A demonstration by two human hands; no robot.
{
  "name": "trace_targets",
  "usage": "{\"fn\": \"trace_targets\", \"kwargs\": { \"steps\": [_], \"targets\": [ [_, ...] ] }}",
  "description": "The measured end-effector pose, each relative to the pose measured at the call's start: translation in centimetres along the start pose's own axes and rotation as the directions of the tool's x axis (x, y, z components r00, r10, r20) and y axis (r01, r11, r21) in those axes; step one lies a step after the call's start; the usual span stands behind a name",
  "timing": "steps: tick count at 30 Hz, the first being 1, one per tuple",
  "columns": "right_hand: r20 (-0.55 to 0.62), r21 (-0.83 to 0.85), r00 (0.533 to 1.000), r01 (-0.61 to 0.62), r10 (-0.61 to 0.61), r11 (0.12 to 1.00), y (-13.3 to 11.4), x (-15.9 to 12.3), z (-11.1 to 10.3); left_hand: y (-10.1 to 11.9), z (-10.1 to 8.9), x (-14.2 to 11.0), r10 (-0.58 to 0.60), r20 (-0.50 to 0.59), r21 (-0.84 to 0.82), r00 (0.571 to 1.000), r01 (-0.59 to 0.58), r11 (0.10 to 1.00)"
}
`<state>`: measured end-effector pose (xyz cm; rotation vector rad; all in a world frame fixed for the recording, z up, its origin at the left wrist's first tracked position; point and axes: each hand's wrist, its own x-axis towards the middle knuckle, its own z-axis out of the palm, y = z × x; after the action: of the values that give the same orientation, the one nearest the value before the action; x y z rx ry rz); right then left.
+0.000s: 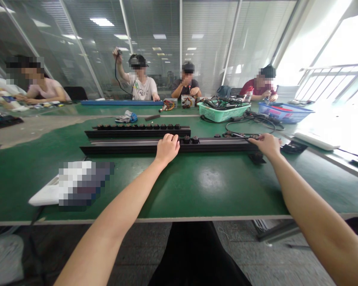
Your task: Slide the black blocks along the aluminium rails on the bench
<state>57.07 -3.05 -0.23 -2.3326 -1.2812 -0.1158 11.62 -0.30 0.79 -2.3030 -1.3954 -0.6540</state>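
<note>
A long black metal rail (131,149), like the housing of a power strip, lies crosswise on the table before me. My left hand (168,147) is closed over its middle, fingers curled down behind it. Just right of those fingers, small black socket-like modules (191,140) sit in the channel. At the rail's right end my right hand (267,145) is closed, with thumb and fingertips on the end; a small round black part (253,136) shows by the fingertips. Behind lies a shorter black rail (137,133) with a row of similar modules (143,127).
Nearby are a white device (44,192), a black piece (257,158), gloves (126,116), loose modules (228,134) and a cable (244,123). A green basket (220,115) of cables and a blue basket (289,115) stand behind. Several people sit across the table.
</note>
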Motion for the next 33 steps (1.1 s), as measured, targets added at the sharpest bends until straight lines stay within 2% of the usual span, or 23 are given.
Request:
{"fn": "trace_targets", "kwargs": {
  "steps": [15,33],
  "targets": [
    [-0.082,0.129,0.995,-0.041,0.051,0.991,1.5,0.6,0.6,0.0,0.1,0.0,-0.003,0.003,0.002,1.000,0.003,1.000],
    [-0.085,0.200,0.984,-0.135,0.155,0.970,2.1,1.0,0.6,-0.1,0.2,0.0,0.000,0.000,0.001,1.000,0.000,1.000]
  ]
}}
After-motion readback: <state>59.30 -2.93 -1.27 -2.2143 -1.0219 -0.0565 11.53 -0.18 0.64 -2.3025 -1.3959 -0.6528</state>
